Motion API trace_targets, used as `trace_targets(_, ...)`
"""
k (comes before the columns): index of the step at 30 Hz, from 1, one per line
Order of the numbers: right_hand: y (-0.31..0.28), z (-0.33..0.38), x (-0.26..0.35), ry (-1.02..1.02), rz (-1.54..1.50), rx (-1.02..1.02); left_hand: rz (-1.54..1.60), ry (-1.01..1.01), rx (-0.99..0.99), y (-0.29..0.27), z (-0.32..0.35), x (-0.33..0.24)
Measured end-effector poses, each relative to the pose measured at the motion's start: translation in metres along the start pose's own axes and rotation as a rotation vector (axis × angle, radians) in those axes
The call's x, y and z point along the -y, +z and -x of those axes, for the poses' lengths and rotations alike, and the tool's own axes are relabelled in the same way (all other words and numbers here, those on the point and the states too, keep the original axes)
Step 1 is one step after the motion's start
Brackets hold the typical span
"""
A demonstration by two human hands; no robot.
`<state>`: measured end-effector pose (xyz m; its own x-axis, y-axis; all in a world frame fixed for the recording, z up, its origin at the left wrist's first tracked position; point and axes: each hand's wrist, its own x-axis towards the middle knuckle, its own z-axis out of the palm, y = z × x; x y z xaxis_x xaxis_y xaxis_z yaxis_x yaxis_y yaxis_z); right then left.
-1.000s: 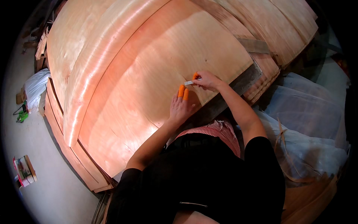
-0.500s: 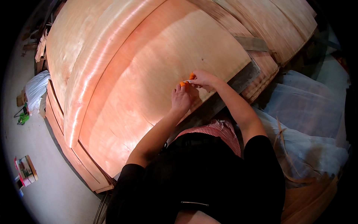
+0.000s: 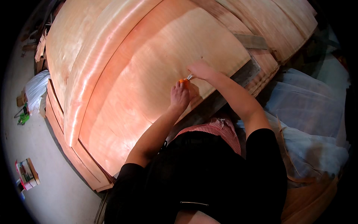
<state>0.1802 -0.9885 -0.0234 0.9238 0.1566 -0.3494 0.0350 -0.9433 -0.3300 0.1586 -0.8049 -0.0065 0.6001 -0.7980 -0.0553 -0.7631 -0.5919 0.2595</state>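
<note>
Both hands sat close together on the top veneer sheet (image 3: 149, 74), near its edge at 5 o'clock. The left hand (image 3: 180, 96) lay knuckles up, its grip curled on an orange tool (image 3: 184, 81) poking out at 12 o'clock from the fingers. The right hand (image 3: 201, 70) rested just beside it at 1 o'clock, grip pinched together on a small pale strip (image 3: 190, 77) that ran between the 2 hands. That strip's long axis ran from 7 to 1 o'clock, touching the tool's tip. A dark straightedge (image 3: 238, 78) lay along the sheet's edge, under the right forearm.
</note>
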Motion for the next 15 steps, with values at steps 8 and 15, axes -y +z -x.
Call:
trace_targets(8, -0.019, -0.007, 0.003, -0.023, 0.189, -0.006, -0.083, -0.014, 0.062, -0.002, -0.002, 0.0)
trace_targets(15, -0.082, 0.03, -0.06, 0.133, -0.229, -0.049, 0.031, -0.093, 0.157, -0.004, 0.0, 0.0)
